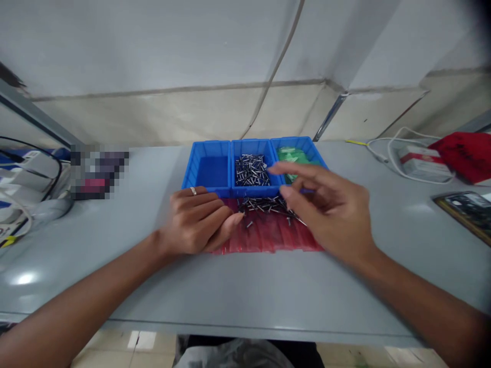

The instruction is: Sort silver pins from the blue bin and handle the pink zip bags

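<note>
My left hand point(201, 220), a ring on one finger, is curled closed at the left edge of the red plastic bags point(264, 232); whatever lies inside its fingers is hidden. My right hand point(330, 204) hovers over the right part of the bags, thumb and index finger apart, the other fingers bent, nothing visible between them. Small metal screws point(264, 204) lie heaped on the red bags, with a few loose ones nearer me. More screws point(251, 171) fill part of the middle blue bin point(253, 191). Green plastic bags point(293, 156) sit in the right blue bin point(312, 148), partly covered by my right hand.
The left blue bin point(210, 171) adjoins the middle one. Left on the grey table point(245, 291) are chargers, cables and a mouse point(53, 208). To the right lie a white cable, a small box point(424, 163), a red cloth item point(466, 156) and a phone-like object point(466, 214). A wall stands behind.
</note>
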### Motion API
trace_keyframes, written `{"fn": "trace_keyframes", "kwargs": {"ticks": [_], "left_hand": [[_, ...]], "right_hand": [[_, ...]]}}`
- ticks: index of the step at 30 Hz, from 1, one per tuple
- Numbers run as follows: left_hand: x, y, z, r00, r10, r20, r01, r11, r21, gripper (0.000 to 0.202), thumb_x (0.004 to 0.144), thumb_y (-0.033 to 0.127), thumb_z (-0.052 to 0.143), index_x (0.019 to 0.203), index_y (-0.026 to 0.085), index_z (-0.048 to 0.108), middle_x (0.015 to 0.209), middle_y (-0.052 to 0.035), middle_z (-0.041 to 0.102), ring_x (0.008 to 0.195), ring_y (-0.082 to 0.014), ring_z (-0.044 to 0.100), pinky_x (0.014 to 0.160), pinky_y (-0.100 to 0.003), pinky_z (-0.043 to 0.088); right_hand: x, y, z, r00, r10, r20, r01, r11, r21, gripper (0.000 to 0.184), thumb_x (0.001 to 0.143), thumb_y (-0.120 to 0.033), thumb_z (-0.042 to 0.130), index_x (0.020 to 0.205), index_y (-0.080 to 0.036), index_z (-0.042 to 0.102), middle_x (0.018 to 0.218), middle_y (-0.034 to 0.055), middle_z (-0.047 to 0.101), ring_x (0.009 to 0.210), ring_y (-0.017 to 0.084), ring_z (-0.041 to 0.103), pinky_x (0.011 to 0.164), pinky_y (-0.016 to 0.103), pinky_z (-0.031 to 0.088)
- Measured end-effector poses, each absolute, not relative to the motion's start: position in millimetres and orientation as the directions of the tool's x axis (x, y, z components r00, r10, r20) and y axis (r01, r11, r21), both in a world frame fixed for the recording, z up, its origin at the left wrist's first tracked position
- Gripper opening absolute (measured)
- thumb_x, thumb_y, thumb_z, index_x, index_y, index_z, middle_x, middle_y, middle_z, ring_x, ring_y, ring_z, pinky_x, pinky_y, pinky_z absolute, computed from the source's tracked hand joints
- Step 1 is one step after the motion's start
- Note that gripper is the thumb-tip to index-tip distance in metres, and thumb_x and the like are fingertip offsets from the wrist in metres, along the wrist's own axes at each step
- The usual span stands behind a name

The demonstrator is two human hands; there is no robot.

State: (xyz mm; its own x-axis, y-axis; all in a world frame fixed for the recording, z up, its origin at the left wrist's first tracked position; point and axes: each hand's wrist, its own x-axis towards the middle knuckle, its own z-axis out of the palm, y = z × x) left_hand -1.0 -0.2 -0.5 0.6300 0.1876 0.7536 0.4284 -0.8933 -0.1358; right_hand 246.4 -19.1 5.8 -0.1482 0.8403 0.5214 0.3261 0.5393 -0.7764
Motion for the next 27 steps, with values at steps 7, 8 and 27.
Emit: {"fn": "trace_keyframes", "kwargs": {"ticks": [7,8,27], "left_hand": [[-0.9,-1.4,0.0,0.652,0.179,0.737,0.434,-0.885,-0.169,0.038,0.091,0.012,0.066,0.059,0.019,0.047,0.053,0.0034,0.051,0.047,-0.0102,0.047,0.05,-0.029,0.036],[-1.0,-1.4,0.2,0.655,0.179,0.734,0.435,-0.884,-0.173,0.038,0.091,0.012,0.066,0.059,0.019,0.047,0.053,0.0036,0.051,0.047,-0.01,0.047,0.05,-0.029,0.037],[2.1,0.1,1.2,0.642,0.179,0.746,0.447,-0.878,-0.174,0.038,0.091,0.011,0.067,0.063,0.021,0.043,0.052,0.0055,0.047,0.046,-0.0086,0.042,0.047,-0.028,0.036]], "right_hand": [[249.8,-16.2,-14.7,-0.711,0.622,0.328,0.603,0.779,-0.172,0.029,0.101,-0.011,0.055,0.12,-0.018,0.075,0.115,0.0116,0.074,0.101,0.026,0.074,0.087,0.043,0.065],[249.7,-16.2,-16.2,-0.707,0.634,0.311,0.605,0.771,-0.196,0.031,0.101,-0.009,0.054,0.121,-0.019,0.074,0.114,0.011,0.073,0.1,0.025,0.073,0.087,0.043,0.065],[244.5,-19.7,-18.6,-0.752,0.535,0.386,0.586,0.81,0.018,0.029,0.097,-0.002,0.054,0.118,-0.01,0.073,0.104,0.013,0.07,0.097,0.027,0.064,0.083,0.041,0.061]]}}
